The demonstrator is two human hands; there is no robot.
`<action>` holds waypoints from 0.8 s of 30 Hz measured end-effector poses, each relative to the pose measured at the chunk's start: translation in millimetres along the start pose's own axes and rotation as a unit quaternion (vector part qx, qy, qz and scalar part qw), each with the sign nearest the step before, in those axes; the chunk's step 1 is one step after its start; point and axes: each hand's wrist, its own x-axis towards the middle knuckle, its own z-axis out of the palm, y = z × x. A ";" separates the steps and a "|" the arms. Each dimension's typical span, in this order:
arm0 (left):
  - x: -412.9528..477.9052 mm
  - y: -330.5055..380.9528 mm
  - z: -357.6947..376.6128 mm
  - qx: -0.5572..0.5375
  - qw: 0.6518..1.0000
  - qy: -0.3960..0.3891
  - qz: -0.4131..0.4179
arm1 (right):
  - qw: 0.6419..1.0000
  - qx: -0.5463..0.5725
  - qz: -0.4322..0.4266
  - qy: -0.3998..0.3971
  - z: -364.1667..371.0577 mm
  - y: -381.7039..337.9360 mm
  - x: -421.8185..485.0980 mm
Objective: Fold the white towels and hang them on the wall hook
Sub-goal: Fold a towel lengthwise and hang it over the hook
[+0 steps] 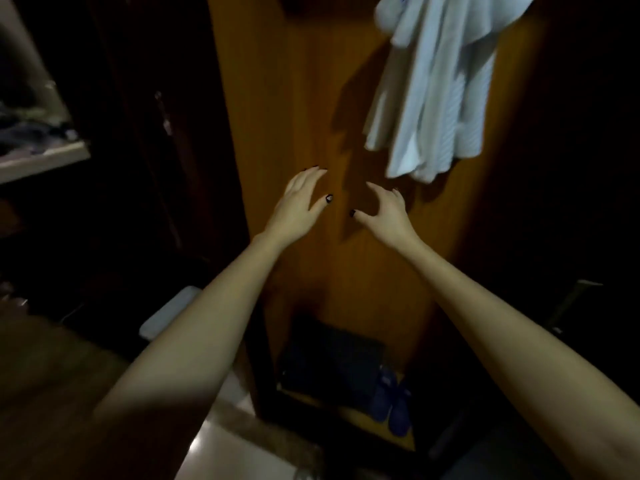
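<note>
1. Left hand (pixel 299 202): open, fingers straight and close together, palm facing the wooden panel (pixel 284 98). It holds nothing. I can't tell whether the fingertips touch the wood.
2. Right hand (pixel 386 211): open, fingers loosely curled and spread, thumb pointing toward 9 o'clock. It also holds nothing.
3. The hands sit side by side at frame centre, near each other but apart, with both forearms stretched forward.
4. White towels (pixel 436 91): a bunched bundle hanging against the panel at 1 o'clock from the hands. The top runs out of frame at 12 o'clock, so the hook is not visible.
5. Key relation: the bundle's long axis is roughly vertical, leaning slightly, with the lower hem swung toward 7 o'clock. The hem ends just up and to the right of the right hand, clear of it. The right hand is nearer; the left hand is well apart from the cloth.
6. Judgement: the towels look hung already, with the hands either clear of them or about to tidy them. The folds look loose, though blur limits the detail.
7. Judgement: any next touch is a short reach to 1 o'clock by the right hand. Pulling the hem down risks dragging the bundle off whatever holds it.
8. Other items: shelf (pixel 41 161) at 9 o'clock, blue slippers (pixel 393 403) on the floor at 6 o'clock.
</note>
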 end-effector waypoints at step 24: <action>-636.5 -139.4 -51.5 0.059 0.748 -0.015 -0.661 | 0.789 -0.117 -0.188 -0.573 445.0 -84.9 -316.6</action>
